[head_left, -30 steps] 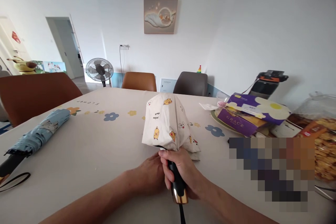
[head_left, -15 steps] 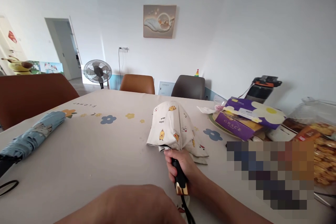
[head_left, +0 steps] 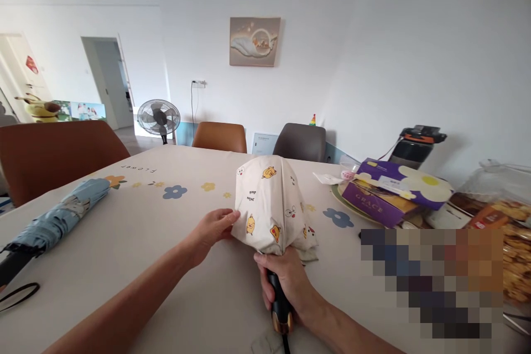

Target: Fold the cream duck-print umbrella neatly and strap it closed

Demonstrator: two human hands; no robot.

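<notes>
A cream umbrella (head_left: 265, 199) with yellow duck prints points away from me over the table, its canopy folded down but loose. My right hand (head_left: 288, 282) is wrapped round its black handle, which has a gold-coloured end and a dark wrist strap. At the canopy's left edge, my left hand (head_left: 213, 232) pinches the cloth between thumb and fingers; some of its fingertips are hidden behind the fabric. Over on the left lies a blue folded umbrella (head_left: 62, 215) with a black handle and a looped strap.
Purple boxes (head_left: 385, 193) rest on a green-rimmed plate at the right, before a dark bottle (head_left: 412, 146). Clear-packed snacks (head_left: 520, 254) sit at the far right, beside a pixelated patch. Chairs (head_left: 219, 137) stand behind the flower-printed tablecloth (head_left: 166, 265); a fan (head_left: 159, 116) stands farther back.
My left hand has moved from the near edge up and forward to the canopy's left side, taking hold of the cloth. My right hand still grips the handle. The view has tilted slightly up.
</notes>
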